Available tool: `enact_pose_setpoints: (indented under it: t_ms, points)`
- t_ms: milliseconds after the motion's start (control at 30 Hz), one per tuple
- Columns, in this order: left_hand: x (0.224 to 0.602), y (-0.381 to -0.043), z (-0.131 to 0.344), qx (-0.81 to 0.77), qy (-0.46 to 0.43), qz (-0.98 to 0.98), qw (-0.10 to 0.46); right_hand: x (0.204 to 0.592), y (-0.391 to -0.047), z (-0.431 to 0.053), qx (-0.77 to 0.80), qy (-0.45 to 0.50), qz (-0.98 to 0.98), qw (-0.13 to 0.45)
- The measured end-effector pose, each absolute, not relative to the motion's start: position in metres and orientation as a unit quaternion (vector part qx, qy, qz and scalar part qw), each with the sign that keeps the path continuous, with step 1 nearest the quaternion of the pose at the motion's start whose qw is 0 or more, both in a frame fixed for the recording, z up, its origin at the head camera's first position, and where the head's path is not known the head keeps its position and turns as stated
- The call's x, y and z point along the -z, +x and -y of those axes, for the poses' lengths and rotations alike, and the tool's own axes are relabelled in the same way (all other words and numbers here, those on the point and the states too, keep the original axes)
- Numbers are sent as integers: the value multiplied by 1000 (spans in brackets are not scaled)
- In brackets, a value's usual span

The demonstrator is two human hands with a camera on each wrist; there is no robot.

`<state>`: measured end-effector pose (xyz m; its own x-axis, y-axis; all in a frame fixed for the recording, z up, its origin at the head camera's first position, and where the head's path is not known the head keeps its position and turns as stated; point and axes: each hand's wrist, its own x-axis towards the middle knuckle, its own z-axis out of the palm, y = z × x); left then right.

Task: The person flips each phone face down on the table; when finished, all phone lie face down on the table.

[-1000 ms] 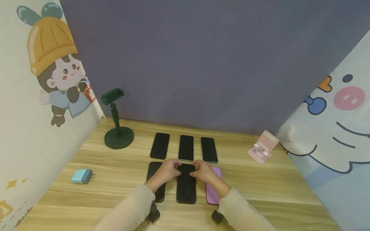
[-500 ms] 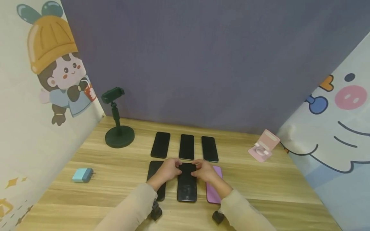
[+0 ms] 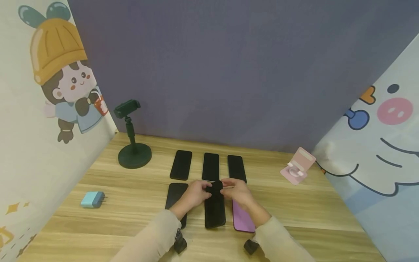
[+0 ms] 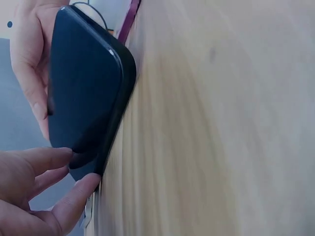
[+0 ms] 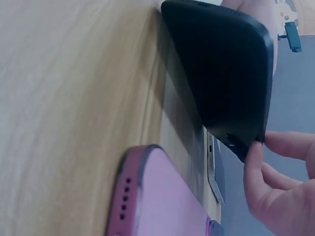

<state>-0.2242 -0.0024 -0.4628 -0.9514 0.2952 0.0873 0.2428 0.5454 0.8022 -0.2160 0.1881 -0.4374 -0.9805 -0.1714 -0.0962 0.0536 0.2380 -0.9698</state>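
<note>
A black smartphone (image 3: 215, 211) in the middle of the front row tilts up off the table. My left hand (image 3: 196, 194) pinches its far left corner between thumb and fingers; my right hand (image 3: 239, 193) pinches the far right one. The right wrist view shows one long edge of the phone (image 5: 226, 73) raised above the wood, with a shadow beneath. In the left wrist view, its dark glossy face (image 4: 88, 88) lies between both hands. A purple phone (image 3: 243, 217) lies under my right forearm, and another black phone (image 3: 174, 196) is partly covered by my left.
Behind the hands lie three black phones: left (image 3: 181, 165), middle (image 3: 211, 166) and right (image 3: 236, 168). A dark green stand (image 3: 135, 155) is at the back left, a blue charger plug (image 3: 93, 199) at the left. A pink folding stand (image 3: 298, 166) sits at the back right.
The middle phone has come up off the table, tilted, and shifted slightly right and away from me. Both hands moved right along with it. The other phones stay put.
</note>
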Motion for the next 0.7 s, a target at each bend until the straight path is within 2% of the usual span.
enact_pose_setpoints:
  t_ms: [233,467,700]
  points:
    - [461,-219,-2,-494,147,-856,19,439,-218,-193,666,-68,-734,116]
    - [459,-213,-6,-645,98,-752,93,437,-218,-194,687,-84,-704,159]
    - [457,-212,-8,-712,81,-690,104,430,-217,-193,683,-92,-706,165]
